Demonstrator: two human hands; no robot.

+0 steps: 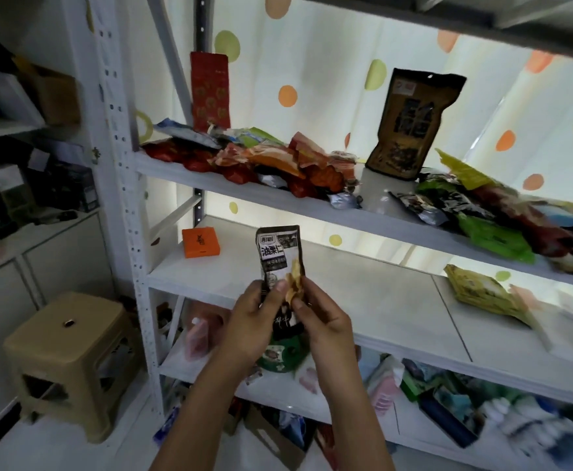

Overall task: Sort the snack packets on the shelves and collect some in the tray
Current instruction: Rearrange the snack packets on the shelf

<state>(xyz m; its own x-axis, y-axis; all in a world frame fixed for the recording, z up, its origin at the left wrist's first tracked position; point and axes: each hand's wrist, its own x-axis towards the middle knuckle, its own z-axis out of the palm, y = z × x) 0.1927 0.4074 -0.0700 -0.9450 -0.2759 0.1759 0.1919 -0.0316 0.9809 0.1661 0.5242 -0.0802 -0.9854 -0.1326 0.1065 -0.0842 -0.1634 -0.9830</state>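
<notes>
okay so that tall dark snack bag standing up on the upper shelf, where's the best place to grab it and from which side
Probably by its flat top edge, coming from the front. The tall dark bag stands upright and alone on the upper shelf, its sealed top free, while loose packets crowd near its base. Both hands, left and right, hold packets now.

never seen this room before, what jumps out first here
Two hands, the left hand and right hand, meet at centre, gripping a black-and-white packet and a small tan packet before the white shelves. Above them a bright heap of packets sprawls along one shelf, with a tall dark pouch standing upright beside it.
</notes>
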